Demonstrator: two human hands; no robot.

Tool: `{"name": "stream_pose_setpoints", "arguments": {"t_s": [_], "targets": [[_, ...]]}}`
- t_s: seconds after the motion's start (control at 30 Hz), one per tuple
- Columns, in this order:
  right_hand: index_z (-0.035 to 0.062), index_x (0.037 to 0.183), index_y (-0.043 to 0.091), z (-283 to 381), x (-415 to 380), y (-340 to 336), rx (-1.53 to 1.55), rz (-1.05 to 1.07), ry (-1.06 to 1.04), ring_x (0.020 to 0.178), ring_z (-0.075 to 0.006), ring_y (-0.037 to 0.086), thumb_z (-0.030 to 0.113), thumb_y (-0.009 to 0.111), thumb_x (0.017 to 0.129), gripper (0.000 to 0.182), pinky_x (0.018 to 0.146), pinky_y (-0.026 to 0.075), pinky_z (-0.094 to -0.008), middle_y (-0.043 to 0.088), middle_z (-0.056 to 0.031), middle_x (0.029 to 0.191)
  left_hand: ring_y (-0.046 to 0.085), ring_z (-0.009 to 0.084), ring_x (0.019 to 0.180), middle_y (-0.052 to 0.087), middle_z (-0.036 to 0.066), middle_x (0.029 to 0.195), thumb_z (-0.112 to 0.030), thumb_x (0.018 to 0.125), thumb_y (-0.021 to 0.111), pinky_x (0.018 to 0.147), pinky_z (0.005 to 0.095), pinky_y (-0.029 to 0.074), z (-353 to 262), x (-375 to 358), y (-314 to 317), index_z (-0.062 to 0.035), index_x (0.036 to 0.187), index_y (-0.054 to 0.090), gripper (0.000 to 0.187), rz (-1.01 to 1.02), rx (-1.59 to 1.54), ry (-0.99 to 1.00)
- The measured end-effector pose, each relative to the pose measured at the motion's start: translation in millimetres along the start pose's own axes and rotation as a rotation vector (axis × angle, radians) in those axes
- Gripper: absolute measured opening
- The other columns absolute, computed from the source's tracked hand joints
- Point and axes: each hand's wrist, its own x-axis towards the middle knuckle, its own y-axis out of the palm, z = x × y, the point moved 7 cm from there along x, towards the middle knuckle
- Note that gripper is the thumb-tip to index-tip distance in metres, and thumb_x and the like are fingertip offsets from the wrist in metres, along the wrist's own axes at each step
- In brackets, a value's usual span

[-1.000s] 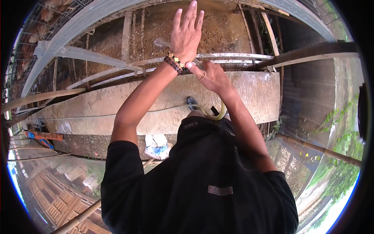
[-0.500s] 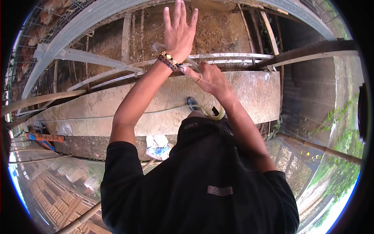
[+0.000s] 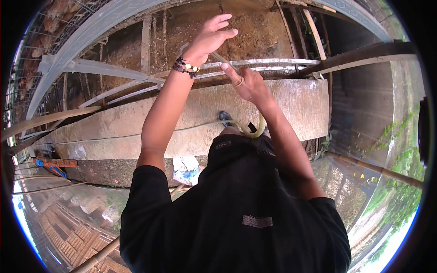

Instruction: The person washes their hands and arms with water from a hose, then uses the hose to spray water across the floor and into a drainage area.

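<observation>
My left hand is raised beyond the walkway's far edge, turned sideways with fingers stretched out and nothing in it. Beaded bracelets circle that wrist. My right hand is closed around a pale, clear hose, its thumb pointing up and left. The hose's front end juts from this fist toward my left wrist, partly hidden behind it. From below the fist, the hose loops by my waist and runs left along the concrete. A small clear blur beside my left wrist may be water; I cannot be sure.
Underfoot is a concrete walkway, with a dark boot on it. Grey metal beams and pale rails cross ahead above brown ground. Wire cages stand at upper left. A white-and-blue bag lies behind me, near bamboo poles.
My left hand has turned from palm-flat, fingers up, to sideways with fingers pointing right, and moved slightly left. My right hand keeps hold of the hose, whose front end shows more clearly now.
</observation>
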Motion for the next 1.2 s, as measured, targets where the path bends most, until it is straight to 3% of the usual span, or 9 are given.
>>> {"name": "stream_pose_setpoints", "arguments": {"t_s": [0.13, 0.3, 0.5, 0.6, 0.7, 0.73, 1.07, 1.17, 1.2], "targets": [[-0.0143, 0.076, 0.062, -0.1, -0.4, -0.8, -0.019, -0.02, -0.001, 0.089, -0.0491, 0.061, 0.076, 0.04, 0.084, 0.093, 0.086, 0.043, -0.0504, 0.059, -0.0392, 0.078, 0.036, 0.0248, 0.137, 0.045, 0.018, 0.142, -0.018, 0.092, 0.06, 0.115, 0.0381, 0.019, 4.7, 4.6, -0.8, -0.0045, 0.138, 0.045, 0.051, 0.123, -0.289, -0.001], [-0.0145, 0.085, 0.064, 1.7, -1.4, -1.9, -0.019, 0.003, 0.005, 0.096, -0.0511, 0.061, 0.077, 0.041, 0.083, 0.095, 0.088, 0.046, -0.0509, 0.06, -0.0397, 0.087, 0.031, 0.0212, 0.14, 0.047, 0.011, 0.142, -0.023, 0.095, 0.053, 0.117, 0.0374, 0.01, 6.7, -0.6, 4.3, -0.0056, 0.137, 0.043, 0.047, 0.132, -0.574, -0.162], [-0.0127, 0.087, 0.064, -3.9, 1.2, 0.7, -0.044, -0.039, -0.013, 0.096, -0.0521, 0.059, 0.065, 0.035, 0.093, 0.084, 0.088, 0.047, -0.0523, 0.061, -0.0387, 0.089, 0.032, 0.024, 0.139, 0.044, 0.011, 0.145, -0.026, 0.097, 0.048, 0.116, 0.0373, 0.013, 17.6, 3.1, 1.9, -0.0071, 0.136, 0.043, 0.044, 0.054, -0.744, -0.239], [-0.012, 0.088, 0.064, -5.3, 1.9, -0.5, -0.031, -0.054, -0.034, 0.095, -0.0524, 0.059, 0.059, 0.034, 0.095, 0.077, 0.087, 0.047, -0.0529, 0.061, -0.0388, 0.088, 0.03, 0.026, 0.141, 0.038, 0.016, 0.148, -0.038, 0.099, 0.038, 0.117, 0.0383, 0.015, 23.7, 3.6, 4.3, -0.0008, 0.14, 0.038, 0.055, 0.123, -0.926, -0.269], [-0.0109, 0.089, 0.064, -10.4, 4.6, -0.5, -0.032, -0.077, -0.063, 0.093, -0.0529, 0.059, 0.052, 0.037, 0.096, 0.069, 0.086, 0.046, -0.0538, 0.06, -0.0384, 0.086, 0.025, 0.0293, 0.143, 0.029, 0.022, 0.151, -0.054, 0.099, 0.02, 0.117, 0.0389, 0.015, 10.7, -2.5, 12.8, 0.0054, 0.144, 0.027, 0.076, 0.46, -1.147, -0.192], [-0.0105, 0.089, 0.064, -11.4, 5.8, -1.1, -0.034, -0.086, -0.07, 0.093, -0.0531, 0.059, 0.05, 0.038, 0.096, 0.067, 0.086, 0.046, -0.0542, 0.06, -0.0382, 0.086, 0.017, 0.0315, 0.145, 0.019, 0.025, 0.154, -0.07, 0.091, 0.007, 0.118, 0.0385, 0.012, 4.7, -5.1, 16.1, 0.0071, 0.147, 0.017, 0.095, 0.567, -1.156, -0.156], [-0.0091, 0.092, 0.063, -12.0, -1.1, -6.3, 0.055, -0.078, -0.046, 0.101, -0.0525, 0.055, 0.049, 0.04, 0.096, 0.063, 0.089, 0.043, -0.0539, 0.059, -0.038, 0.094, 0.007, 0.0306, 0.147, 0.007, 0.024, 0.156, -0.09, 0.072, 0.014, 0.119, 0.0403, 0.01, 21.9, -8.2, 6.6, 0.0066, 0.148, 0.011, 0.123, 0.568, -1.181, -0.036], [-0.0093, 0.097, 0.063, -22.3, 7.1, -8.7, 0.068, -0.042, -0.002, 0.099, -0.0499, 0.058, 0.051, 0.04, 0.096, 0.064, 0.087, 0.045, -0.0519, 0.061, -0.036, 0.094, 0.012, 0.0273, 0.146, 0.014, 0.021, 0.156, -0.091, 0.071, 0.013, 0.118, 0.0392, 0.009, 69.2, 6.3, -7.4, 0.0051, 0.148, 0.016, 0.123, 0.485, -1.221, -0.091], [-0.0094, 0.098, 0.063, -35.1, 14.2, -11.5, 0.078, -0.047, 0.035, 0.095, -0.0482, 0.06, 0.051, 0.04, 0.097, 0.064, 0.084, 0.047, -0.0506, 0.062, -0.0346, 0.092, 0.014, 0.0262, 0.146, 0.018, 0.018, 0.156, -0.084, 0.08, 0.02, 0.118, 0.0404, 0.012, 95.6, 10.7, -16.2, 0.0034, 0.147, 0.023, 0.11, 0.376, -1.017, -0.171]]}}
